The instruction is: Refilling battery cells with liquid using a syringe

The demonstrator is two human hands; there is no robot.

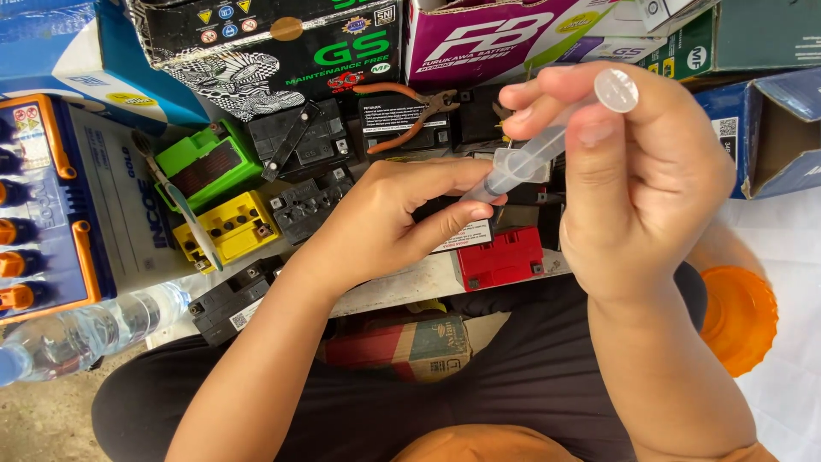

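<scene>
My right hand (637, 175) holds a clear plastic syringe (534, 158) tilted, its plunger end (616, 90) up by my fingertips and its tip pointing down-left. My left hand (389, 218) rests on a small black battery (449, 224), fingers pinching near the syringe tip. A red-topped battery (500, 257) lies just right of and below my left hand on a pale board (402, 287). The exact spot where the tip touches is hidden by my fingers.
Several small batteries lie around: green (205, 162), yellow (231, 227), black ones (304, 137). Orange-handled pliers (402, 111) rest behind. A large white and blue battery (73, 197), a water bottle (81, 329), cardboard boxes (282, 43) and an orange funnel (740, 316) surround the spot.
</scene>
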